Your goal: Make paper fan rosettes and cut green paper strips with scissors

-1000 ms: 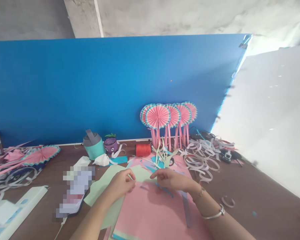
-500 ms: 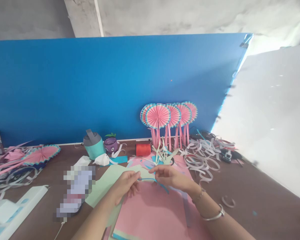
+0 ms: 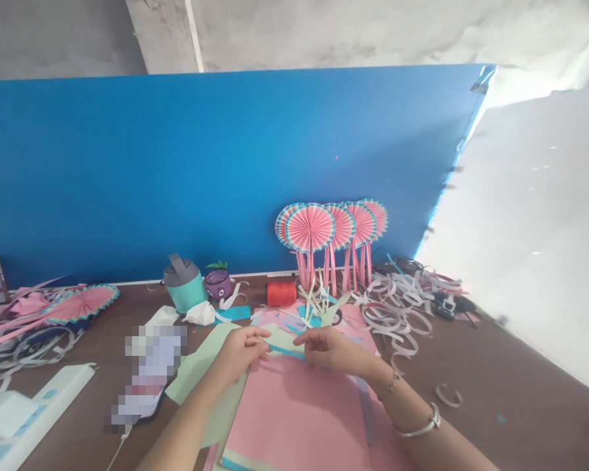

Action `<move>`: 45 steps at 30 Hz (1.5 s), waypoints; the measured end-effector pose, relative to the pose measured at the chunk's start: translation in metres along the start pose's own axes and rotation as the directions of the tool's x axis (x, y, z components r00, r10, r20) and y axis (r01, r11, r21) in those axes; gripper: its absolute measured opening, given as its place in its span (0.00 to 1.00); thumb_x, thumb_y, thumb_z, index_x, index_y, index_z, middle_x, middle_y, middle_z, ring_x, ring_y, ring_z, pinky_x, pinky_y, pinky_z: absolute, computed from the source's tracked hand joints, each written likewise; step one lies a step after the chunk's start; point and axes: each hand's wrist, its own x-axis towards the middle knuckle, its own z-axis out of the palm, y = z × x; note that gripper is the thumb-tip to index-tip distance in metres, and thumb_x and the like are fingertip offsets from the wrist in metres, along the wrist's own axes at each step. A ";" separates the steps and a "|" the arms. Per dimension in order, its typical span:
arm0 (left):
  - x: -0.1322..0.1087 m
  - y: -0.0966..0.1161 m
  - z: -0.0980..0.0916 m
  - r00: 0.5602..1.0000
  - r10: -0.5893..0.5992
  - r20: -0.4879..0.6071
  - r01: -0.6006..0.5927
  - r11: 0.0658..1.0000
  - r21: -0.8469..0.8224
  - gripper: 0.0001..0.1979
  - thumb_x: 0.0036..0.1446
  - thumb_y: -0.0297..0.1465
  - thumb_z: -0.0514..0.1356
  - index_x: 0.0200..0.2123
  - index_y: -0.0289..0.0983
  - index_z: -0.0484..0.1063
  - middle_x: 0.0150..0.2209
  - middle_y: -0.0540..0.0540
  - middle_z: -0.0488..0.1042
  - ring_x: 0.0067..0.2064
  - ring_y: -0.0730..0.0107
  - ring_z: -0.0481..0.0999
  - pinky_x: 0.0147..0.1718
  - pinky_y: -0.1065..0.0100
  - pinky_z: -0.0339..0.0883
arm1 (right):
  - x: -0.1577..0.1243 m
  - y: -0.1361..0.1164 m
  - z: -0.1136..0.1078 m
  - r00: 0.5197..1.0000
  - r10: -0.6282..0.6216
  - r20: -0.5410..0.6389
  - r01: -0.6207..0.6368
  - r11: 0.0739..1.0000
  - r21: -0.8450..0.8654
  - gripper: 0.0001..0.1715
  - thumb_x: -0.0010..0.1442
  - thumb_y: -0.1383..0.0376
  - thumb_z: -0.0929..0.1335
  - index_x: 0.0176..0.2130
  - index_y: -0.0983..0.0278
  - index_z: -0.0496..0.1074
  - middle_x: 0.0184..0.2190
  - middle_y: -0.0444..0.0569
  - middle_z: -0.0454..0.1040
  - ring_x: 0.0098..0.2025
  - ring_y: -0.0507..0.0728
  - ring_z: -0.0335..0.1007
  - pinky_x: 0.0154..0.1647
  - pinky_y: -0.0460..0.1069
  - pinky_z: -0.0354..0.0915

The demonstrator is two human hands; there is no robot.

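Observation:
A narrow blue paper strip (image 3: 287,352) stretches between my two hands, above the far edge of a pink paper sheet (image 3: 299,412). My left hand (image 3: 240,353) is closed at the strip's left end, with thumb and fingertips meeting around it. Curled over the other end, my right hand (image 3: 331,350) pinches the strip, and its fingers hide that end. The pink sheet lies on top of a stack with blue and pale green edges showing at the near left corner. Light green paper (image 3: 201,366) spreads out under my left forearm.
Pink pleated paper fans (image 3: 310,227) stand against the blue partition (image 3: 177,170). In front sit a red thread spool (image 3: 281,294), a teal bottle (image 3: 184,288) and a purple cup (image 3: 218,284). Curled paper scraps (image 3: 397,314) heap at right; a phone (image 3: 150,376) and power strip (image 3: 44,412) lie left.
My left hand has shifted slightly left and its fingers have straightened a little. The blue strip, bowed before with a loose end past my right hand, is now straighter and turned to show more width.

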 end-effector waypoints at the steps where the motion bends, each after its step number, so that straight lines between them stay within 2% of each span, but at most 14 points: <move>1: 0.000 0.001 0.000 1.000 0.004 -0.016 -0.003 1.000 0.025 0.18 0.39 0.36 0.63 0.35 0.34 0.70 0.23 0.46 0.76 0.31 0.61 0.78 0.20 0.73 0.59 | 0.000 0.001 0.001 1.000 0.014 -0.017 -0.014 0.999 -0.031 0.18 0.50 0.71 0.64 0.42 0.67 0.73 0.22 0.43 0.71 0.21 0.47 0.61 0.21 0.42 0.58; 5: -0.002 0.004 0.002 0.998 -0.005 -0.059 0.011 0.995 0.103 0.12 0.39 0.36 0.62 0.27 0.35 0.70 0.22 0.47 0.75 0.31 0.62 0.78 0.20 0.73 0.60 | 0.001 0.001 0.003 0.995 0.052 -0.083 -0.062 0.990 -0.125 0.13 0.48 0.71 0.64 0.35 0.67 0.75 0.22 0.45 0.73 0.23 0.49 0.64 0.23 0.42 0.60; 8: -0.003 0.006 0.003 0.998 -0.006 -0.068 0.015 0.992 0.127 0.10 0.40 0.36 0.61 0.26 0.36 0.69 0.24 0.47 0.76 0.29 0.65 0.77 0.19 0.73 0.60 | 0.001 -0.001 0.004 0.993 0.059 -0.103 -0.076 0.983 -0.169 0.11 0.46 0.71 0.64 0.30 0.67 0.75 0.22 0.45 0.72 0.23 0.49 0.64 0.21 0.42 0.58; 11: -0.002 0.005 0.002 0.998 0.015 -0.068 -0.003 0.986 0.165 0.07 0.42 0.34 0.59 0.25 0.37 0.67 0.22 0.49 0.73 0.25 0.68 0.74 0.20 0.72 0.60 | 0.001 -0.001 0.004 0.994 0.045 -0.103 -0.065 0.977 -0.202 0.11 0.45 0.71 0.63 0.28 0.67 0.74 0.22 0.45 0.72 0.23 0.49 0.62 0.21 0.42 0.57; 15: 0.000 0.000 -0.004 0.990 0.126 -0.062 -0.103 0.951 0.290 0.07 0.44 0.35 0.57 0.24 0.37 0.68 0.21 0.50 0.70 0.25 0.69 0.70 0.27 0.68 0.62 | 0.001 -0.001 0.003 0.993 0.057 -0.102 -0.077 0.974 -0.213 0.11 0.46 0.71 0.63 0.29 0.67 0.74 0.22 0.45 0.72 0.23 0.49 0.62 0.21 0.42 0.57; 18: -0.001 0.000 -0.011 0.970 0.230 -0.083 -0.171 0.880 0.443 0.08 0.44 0.35 0.56 0.23 0.36 0.70 0.27 0.48 0.71 0.30 0.66 0.69 0.34 0.65 0.62 | 0.002 0.000 0.003 0.993 0.047 -0.111 -0.071 0.971 -0.227 0.12 0.44 0.72 0.63 0.29 0.67 0.74 0.23 0.45 0.72 0.24 0.49 0.63 0.22 0.42 0.57; 20: -0.002 0.001 -0.014 0.963 0.255 -0.088 -0.183 0.856 0.484 0.09 0.44 0.35 0.56 0.23 0.36 0.71 0.31 0.46 0.70 0.34 0.64 0.69 0.37 0.65 0.62 | 0.003 0.003 0.004 0.992 0.039 -0.120 -0.066 0.971 -0.231 0.11 0.44 0.72 0.63 0.28 0.67 0.73 0.23 0.44 0.72 0.24 0.49 0.63 0.23 0.42 0.57; 27: 0.000 -0.002 -0.016 0.974 0.217 -0.064 -0.160 0.858 0.488 0.10 0.46 0.35 0.54 0.23 0.36 0.72 0.33 0.45 0.70 0.37 0.63 0.70 0.38 0.67 0.62 | 0.009 0.019 0.008 0.986 0.047 -0.159 -0.080 0.975 -0.205 0.12 0.47 0.72 0.64 0.34 0.66 0.71 0.21 0.42 0.68 0.23 0.48 0.59 0.23 0.42 0.55; 36: 0.007 -0.014 -0.012 0.972 0.216 -0.096 -0.127 0.818 0.560 0.07 0.45 0.31 0.56 0.20 0.36 0.71 0.30 0.47 0.69 0.36 0.63 0.70 0.36 0.67 0.62 | 0.004 0.007 0.013 0.989 0.071 -0.132 -0.114 0.930 -0.349 0.17 0.45 0.75 0.63 0.36 0.64 0.71 0.23 0.41 0.69 0.24 0.48 0.60 0.24 0.42 0.54; 45: 0.009 -0.018 -0.011 0.978 0.193 -0.077 -0.114 0.808 0.578 0.06 0.44 0.29 0.55 0.19 0.36 0.68 0.29 0.47 0.68 0.36 0.63 0.70 0.36 0.67 0.62 | 0.006 0.012 0.015 0.989 0.079 -0.128 -0.120 0.927 -0.355 0.17 0.45 0.75 0.63 0.37 0.64 0.70 0.24 0.42 0.70 0.24 0.48 0.61 0.24 0.43 0.53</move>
